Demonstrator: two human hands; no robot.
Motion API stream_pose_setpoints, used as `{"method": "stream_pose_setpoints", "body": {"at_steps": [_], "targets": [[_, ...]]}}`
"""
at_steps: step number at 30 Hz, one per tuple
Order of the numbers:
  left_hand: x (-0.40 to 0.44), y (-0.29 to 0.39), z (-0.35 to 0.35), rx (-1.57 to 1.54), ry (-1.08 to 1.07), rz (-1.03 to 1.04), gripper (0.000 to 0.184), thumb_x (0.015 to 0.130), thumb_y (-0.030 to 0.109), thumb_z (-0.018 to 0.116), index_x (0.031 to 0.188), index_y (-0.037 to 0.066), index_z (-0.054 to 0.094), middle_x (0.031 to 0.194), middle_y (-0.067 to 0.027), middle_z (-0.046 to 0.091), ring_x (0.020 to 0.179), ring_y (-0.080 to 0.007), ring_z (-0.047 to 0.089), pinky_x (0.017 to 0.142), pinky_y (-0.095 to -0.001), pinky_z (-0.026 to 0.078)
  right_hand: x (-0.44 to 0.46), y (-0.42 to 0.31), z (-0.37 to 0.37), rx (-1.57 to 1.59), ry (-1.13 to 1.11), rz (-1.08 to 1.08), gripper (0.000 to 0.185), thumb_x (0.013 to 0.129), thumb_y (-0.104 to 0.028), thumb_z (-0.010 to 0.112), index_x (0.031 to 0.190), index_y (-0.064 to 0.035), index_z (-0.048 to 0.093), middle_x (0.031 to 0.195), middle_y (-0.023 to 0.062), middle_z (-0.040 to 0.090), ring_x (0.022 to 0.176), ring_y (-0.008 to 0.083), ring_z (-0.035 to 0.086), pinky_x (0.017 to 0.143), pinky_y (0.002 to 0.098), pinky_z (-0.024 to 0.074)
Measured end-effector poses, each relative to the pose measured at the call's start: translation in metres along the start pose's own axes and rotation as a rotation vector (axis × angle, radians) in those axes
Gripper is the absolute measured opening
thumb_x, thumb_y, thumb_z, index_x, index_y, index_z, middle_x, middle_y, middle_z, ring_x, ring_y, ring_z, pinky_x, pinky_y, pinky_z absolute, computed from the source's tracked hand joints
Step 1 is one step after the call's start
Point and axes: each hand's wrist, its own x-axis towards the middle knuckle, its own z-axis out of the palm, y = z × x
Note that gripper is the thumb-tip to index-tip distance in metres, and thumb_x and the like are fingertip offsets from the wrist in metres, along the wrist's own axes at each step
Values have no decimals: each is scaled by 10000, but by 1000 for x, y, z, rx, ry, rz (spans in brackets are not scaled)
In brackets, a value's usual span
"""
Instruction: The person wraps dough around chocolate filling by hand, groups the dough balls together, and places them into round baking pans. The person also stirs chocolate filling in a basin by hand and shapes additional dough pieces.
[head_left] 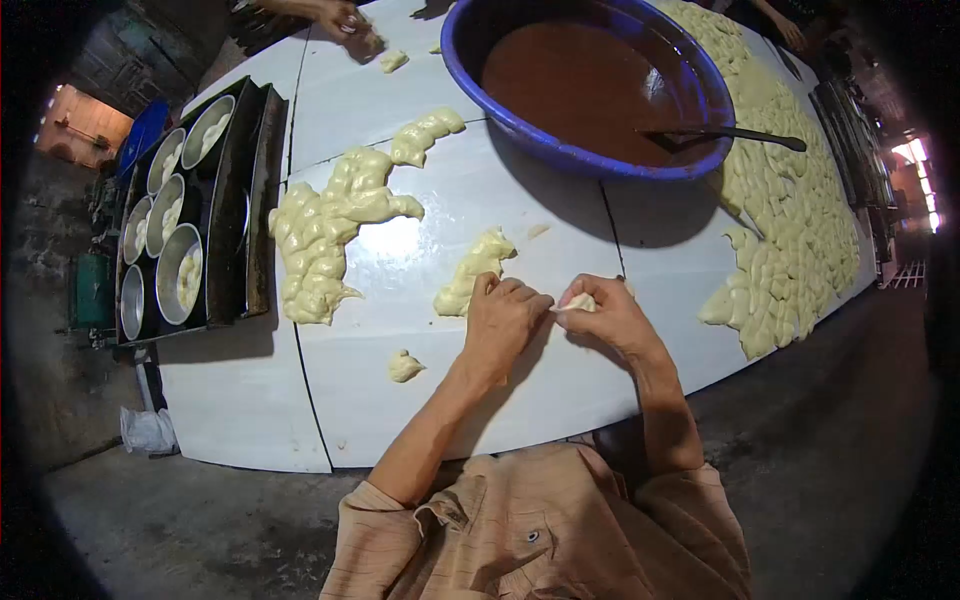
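A small piece of pale dough is pinched in the fingers of my right hand. My left hand meets it from the other side, its curled fingertips closed at the dough's thin edge. Just beyond my left hand lies a lumpy strip of yellowish dough, and a single small dough lump sits nearer to me on the left. A larger mass of dough lumps spreads across the white table farther left.
A blue basin of brown liquid, with a dark-handled utensil in it, stands at the back. Flattened dough pieces cover the right side. Black trays hold round metal tins at left. Another person's hand reaches in at upper left.
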Motion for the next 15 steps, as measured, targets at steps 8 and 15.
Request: {"method": "stream_pose_setpoints", "body": {"at_steps": [8,15], "targets": [[1,2,-21,-210,-82,-150,659,855,396,705,1412,106,507,1477,-259,409,1382,-400,377,1120,-539,236,-25,-27,-23,476,69,-253,418,921,-134,611,1311,8,558,1068,67,668,920,108,626,785,240,515],[38,32,-59,-874,-159,-484,406,886,298,731,1132,-24,698,997,-130,726,939,-159,663,837,-305,521,-18,-21,-7,239,172,-184,307,922,-122,660,1205,-13,612,987,57,679,770,65,626,572,180,501]]}}
